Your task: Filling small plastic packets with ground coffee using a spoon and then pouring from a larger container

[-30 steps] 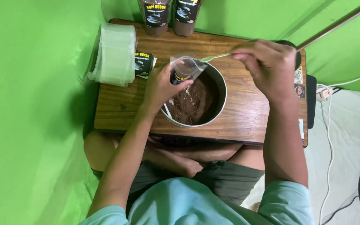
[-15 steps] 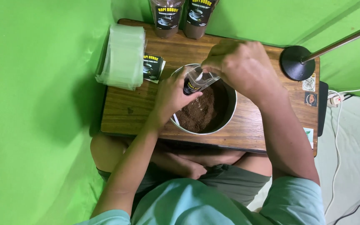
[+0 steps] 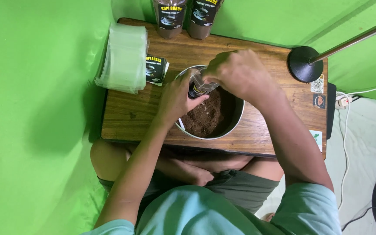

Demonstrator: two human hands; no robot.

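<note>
Small clear pouch (image 3: pixel 200 86) was gripped by left hand (image 3: pixel 176 99) over metal bowl (image 3: pixel 233 124) of brown powder (image 3: pixel 205 116), mid bench (image 3: pixel 131 117), right hand (image 3: pixel 239 73) was closed at pouch mouth, its contents could not be told.

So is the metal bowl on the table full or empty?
Partly full. The metal bowl holds brown powder lying well below its rim, with bare inner wall showing on the right side.

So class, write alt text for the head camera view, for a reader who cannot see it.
Seen from above, the left hand holds a small clear pouch over a metal bowl of brown powder, and the right hand works at its mouth. The bowl sits on a wooden table beside stacked clear bags.
</note>
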